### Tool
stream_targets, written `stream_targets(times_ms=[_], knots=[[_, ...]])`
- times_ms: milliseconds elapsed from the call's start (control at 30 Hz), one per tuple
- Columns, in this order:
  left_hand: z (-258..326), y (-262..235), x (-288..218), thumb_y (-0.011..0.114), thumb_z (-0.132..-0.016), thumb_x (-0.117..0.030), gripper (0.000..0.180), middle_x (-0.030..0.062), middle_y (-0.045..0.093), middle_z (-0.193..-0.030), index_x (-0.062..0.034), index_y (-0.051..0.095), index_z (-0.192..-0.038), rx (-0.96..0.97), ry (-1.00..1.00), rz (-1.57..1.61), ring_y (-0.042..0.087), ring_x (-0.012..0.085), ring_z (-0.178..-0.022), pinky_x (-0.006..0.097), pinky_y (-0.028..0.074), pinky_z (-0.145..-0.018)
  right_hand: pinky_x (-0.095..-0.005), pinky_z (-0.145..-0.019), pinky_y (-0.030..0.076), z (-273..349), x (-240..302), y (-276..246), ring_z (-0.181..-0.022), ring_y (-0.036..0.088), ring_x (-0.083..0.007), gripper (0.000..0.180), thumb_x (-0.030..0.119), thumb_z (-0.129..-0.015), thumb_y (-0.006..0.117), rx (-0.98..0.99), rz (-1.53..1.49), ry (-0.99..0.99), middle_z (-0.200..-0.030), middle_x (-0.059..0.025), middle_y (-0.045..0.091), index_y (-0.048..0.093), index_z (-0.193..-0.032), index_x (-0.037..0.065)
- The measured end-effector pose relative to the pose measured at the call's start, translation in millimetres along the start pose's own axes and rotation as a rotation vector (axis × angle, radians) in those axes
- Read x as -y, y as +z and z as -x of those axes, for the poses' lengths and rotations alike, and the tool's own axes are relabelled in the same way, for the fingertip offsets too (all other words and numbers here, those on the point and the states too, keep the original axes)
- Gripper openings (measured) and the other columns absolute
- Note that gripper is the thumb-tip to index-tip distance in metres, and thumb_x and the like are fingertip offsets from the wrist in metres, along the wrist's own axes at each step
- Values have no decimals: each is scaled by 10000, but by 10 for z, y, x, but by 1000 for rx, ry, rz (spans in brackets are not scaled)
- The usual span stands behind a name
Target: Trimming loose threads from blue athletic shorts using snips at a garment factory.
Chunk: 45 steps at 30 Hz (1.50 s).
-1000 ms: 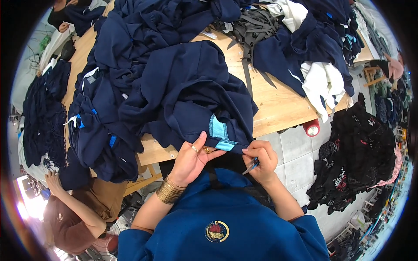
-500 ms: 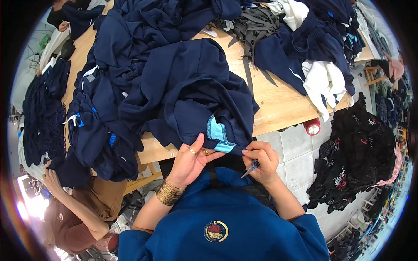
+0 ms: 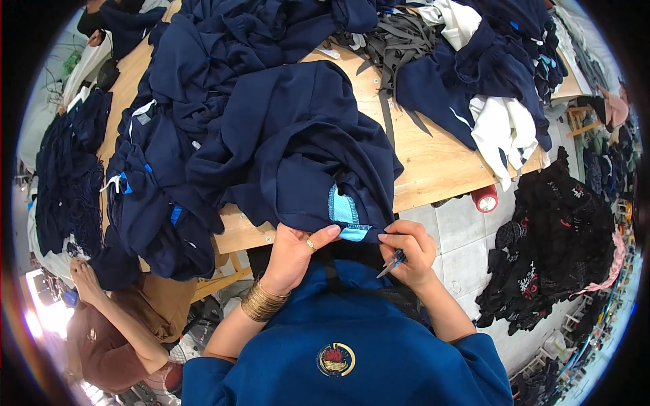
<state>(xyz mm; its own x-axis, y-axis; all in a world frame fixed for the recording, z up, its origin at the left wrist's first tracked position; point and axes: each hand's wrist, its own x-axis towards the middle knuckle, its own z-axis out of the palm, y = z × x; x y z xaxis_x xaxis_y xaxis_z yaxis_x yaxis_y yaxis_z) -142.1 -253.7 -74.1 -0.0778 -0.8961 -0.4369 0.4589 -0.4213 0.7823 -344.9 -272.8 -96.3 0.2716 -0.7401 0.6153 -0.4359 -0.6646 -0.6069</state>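
Note:
A navy garment [image 3: 298,101] lies bunched over the table's front edge, with a light-blue patch [image 3: 344,206] sewn inside it. My left hand [image 3: 292,256] pinches the garment's hem beside the light-blue strip, thumb on top. At the hem's right end, my right hand [image 3: 409,250] grips the cloth between thumb and forefinger. Small thread snips [image 3: 391,264] are tucked in that same hand, the metal tips pointing down and to the left. Their handle is partly hidden by my fingers.
More navy garments [image 3: 162,189] are heaped to the left on the wooden table [image 3: 433,162]. Grey strips [image 3: 399,47] and white cloth [image 3: 504,128] lie at the far right. A black garment pile [image 3: 548,250] stands on the floor at right. A co-worker's arm [image 3: 125,325] is at lower left.
My left thumb has slid right and come down flat along the hem. The light-blue patch has shifted slightly right and down. My right hand has barely moved.

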Motion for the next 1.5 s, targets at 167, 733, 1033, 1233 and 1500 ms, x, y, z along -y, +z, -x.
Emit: stream_targets(times_ms=[167, 733, 1033, 1233, 1500], knots=[[11, 12, 4, 671, -780, -17, 435, 102, 602, -1091, 2, 511, -1184, -16, 34, -42, 597, 175, -960, 312, 496, -844, -260, -506, 465, -2, 13, -20, -615, 595, -188, 305, -42, -525, 626, 21, -33, 6, -814, -76, 593, 629, -821, 31], [43, 118, -66, 651, -798, 22, 247, 73, 645, -979, 15, 605, -1041, -34, 50, 21, 607, 130, -886, 258, 481, -821, -258, -515, 469, -266, 217, 31, -628, 589, -180, 237, 20, -649, 735, 1, -100, 66, -773, -61, 569, 673, -875, 61], [73, 154, -85, 640, -813, 11, 216, 73, 647, -971, 15, 610, -1027, -26, 19, 34, 608, 121, -883, 249, 488, -809, -237, -488, 445, -235, 190, 99, -604, 563, -148, 275, -7, -596, 725, 62, -68, -4, -772, -37, 534, 707, -850, 97], [69, 163, -105, 643, -813, 7, 210, 70, 650, -956, 14, 611, -1020, -24, 2, 45, 610, 115, -869, 246, 489, -803, -234, -486, 439, -229, 180, 69, -599, 557, -153, 257, -2, -618, 725, 80, -65, 37, -749, -39, 534, 700, -855, 97], [71, 184, -126, 647, -808, 6, 241, 80, 648, -980, 12, 606, -1046, -29, 16, 53, 612, 127, -887, 260, 489, -816, -255, -498, 426, -353, 248, -31, -577, 547, -173, 306, 104, -685, 723, 158, -123, 304, -724, -49, 540, 653, -983, 97]])
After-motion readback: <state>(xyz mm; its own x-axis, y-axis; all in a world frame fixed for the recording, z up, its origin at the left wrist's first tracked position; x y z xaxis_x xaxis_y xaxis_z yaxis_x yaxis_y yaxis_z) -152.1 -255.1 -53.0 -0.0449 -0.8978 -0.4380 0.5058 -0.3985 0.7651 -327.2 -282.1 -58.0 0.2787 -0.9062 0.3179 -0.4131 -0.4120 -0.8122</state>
